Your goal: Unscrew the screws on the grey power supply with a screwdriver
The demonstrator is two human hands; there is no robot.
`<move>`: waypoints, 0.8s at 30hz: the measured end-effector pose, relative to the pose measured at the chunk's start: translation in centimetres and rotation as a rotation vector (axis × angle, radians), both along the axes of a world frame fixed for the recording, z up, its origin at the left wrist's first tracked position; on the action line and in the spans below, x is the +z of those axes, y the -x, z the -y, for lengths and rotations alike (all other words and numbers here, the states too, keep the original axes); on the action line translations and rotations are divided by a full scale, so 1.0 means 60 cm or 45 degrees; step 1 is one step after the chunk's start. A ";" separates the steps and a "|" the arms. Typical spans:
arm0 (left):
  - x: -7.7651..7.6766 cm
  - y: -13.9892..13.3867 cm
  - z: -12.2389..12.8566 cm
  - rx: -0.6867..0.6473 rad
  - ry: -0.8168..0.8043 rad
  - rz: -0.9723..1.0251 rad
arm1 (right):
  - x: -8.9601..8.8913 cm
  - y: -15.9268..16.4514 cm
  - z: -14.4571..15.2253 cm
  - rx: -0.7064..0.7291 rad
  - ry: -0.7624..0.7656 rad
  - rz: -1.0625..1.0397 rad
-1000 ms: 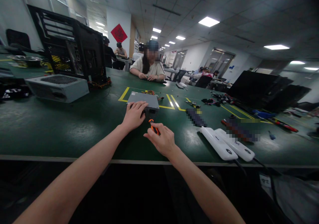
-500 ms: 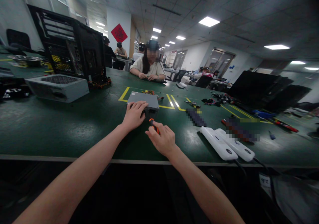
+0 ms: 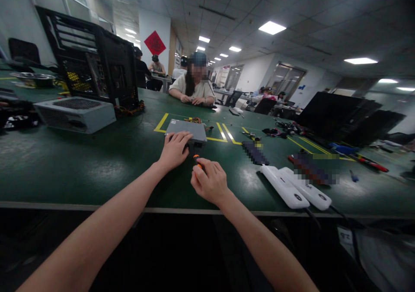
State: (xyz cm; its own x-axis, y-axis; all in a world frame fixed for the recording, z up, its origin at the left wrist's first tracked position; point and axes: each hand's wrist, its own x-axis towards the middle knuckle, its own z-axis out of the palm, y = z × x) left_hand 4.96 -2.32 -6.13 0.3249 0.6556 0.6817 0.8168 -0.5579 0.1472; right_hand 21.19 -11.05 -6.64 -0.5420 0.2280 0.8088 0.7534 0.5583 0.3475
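A grey computer power supply (image 3: 197, 132) lies on the green table in front of me, with colored wires behind it. My left hand (image 3: 175, 148) grips its near left part, fingers over the top and thumb at the front edge. Closed around an orange and black screwdriver handle (image 3: 196, 158) is my right hand (image 3: 210, 180), just in front of the unit's near right corner. The screwdriver's shaft is too dark and small to make out, so I cannot tell whether its tip touches the unit.
To the left stand a second power supply (image 3: 76, 114) and an open black computer case (image 3: 94, 62). Two white devices with cables (image 3: 285, 188) lie to the right, near red-handled pliers (image 3: 372, 164) and dark monitors (image 3: 337, 114). A person (image 3: 193, 84) sits across the table.
My right hand's fingers have turned and curled more around the screwdriver handle, which has rotated slightly. My left hand and the power supply have stayed in place.
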 end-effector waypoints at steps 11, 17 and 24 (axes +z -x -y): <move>0.002 0.000 0.003 -0.003 0.002 -0.003 | -0.001 -0.005 -0.005 -0.007 -0.034 -0.006; 0.003 -0.001 0.004 0.004 0.015 0.000 | -0.001 -0.003 -0.002 0.013 -0.023 0.011; 0.002 0.001 0.003 -0.009 -0.002 0.003 | -0.003 -0.007 -0.004 -0.049 -0.085 -0.011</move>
